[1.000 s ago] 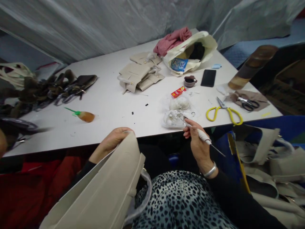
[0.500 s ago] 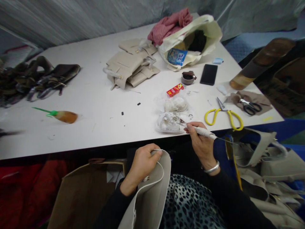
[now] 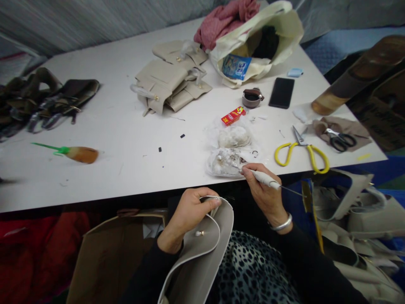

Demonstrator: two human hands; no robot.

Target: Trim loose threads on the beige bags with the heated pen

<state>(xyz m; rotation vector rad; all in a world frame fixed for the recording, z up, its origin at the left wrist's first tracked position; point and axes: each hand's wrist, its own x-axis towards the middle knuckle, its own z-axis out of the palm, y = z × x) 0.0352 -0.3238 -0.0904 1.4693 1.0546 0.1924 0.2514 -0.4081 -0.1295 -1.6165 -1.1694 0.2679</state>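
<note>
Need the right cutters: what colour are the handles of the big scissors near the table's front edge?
Yellow handles on the large metal scissors, clearest in the head view.

1. A white desk (image 3: 104,126) fills the middle of the view, its near edge seen running from left to right.
2. Behind the desk, a grey wall of sheeting (image 3: 95,21) is hung, marked by folds and creases.
3. At the upper right, a blue floor (image 3: 335,40) is seen beyond the far corner of the desk.
4. Below the near edge of the desk, at the lower left, a red covering (image 3: 34,249) is seen in shadow.
5. A brown cardboard box (image 3: 110,257) is stood beside the red covering, under the desk edge.
6. The desk top is lit evenly and softly; no lamp or window is shown.
</note>
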